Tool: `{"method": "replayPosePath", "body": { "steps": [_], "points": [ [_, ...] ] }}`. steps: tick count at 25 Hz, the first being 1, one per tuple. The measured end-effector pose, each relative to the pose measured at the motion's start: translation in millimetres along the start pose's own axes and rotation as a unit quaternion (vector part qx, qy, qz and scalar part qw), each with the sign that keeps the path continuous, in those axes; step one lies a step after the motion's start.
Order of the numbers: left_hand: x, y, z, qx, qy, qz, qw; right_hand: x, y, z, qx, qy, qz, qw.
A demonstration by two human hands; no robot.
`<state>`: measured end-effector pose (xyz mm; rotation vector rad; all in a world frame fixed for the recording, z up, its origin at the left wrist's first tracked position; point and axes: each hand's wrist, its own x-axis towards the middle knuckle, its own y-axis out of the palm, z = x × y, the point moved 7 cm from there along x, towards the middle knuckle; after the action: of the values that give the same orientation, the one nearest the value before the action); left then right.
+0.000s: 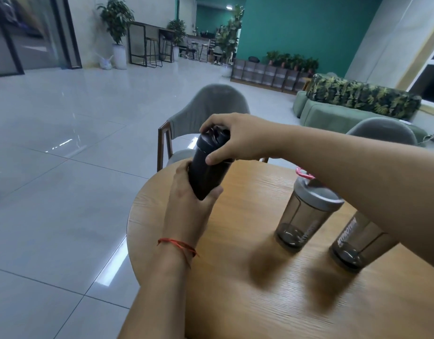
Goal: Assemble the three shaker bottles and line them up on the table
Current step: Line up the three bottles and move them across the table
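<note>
My left hand [186, 204] clamps the black bottle [208, 172] low, its axis tilting toward upper right of frame, while my right hand [235, 138] grips the lid [212, 138] on top

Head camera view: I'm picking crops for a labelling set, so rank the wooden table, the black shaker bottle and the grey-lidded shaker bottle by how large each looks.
1. Wooden table, by far the largest.
2 and 3. Black shaker bottle and grey-lidded shaker bottle: they look about alike. The black one is partly hidden by the left hand and right hand, so I won't rank them.
</note>
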<state>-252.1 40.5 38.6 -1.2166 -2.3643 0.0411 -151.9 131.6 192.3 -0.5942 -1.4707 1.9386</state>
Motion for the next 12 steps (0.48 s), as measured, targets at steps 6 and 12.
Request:
{"method": "replayPosePath", "body": {
  "steps": [6,12],
  "points": [
    [3,18,40,0.094,-0.115,0.052,0.988,76,7,-30,-0.090,-0.006,-0.082,0.993],
    [8,19,45,0.080,-0.131,0.084,0.985,121,40,-59,-0.078,0.015,-0.063,0.995]
  ]
}}
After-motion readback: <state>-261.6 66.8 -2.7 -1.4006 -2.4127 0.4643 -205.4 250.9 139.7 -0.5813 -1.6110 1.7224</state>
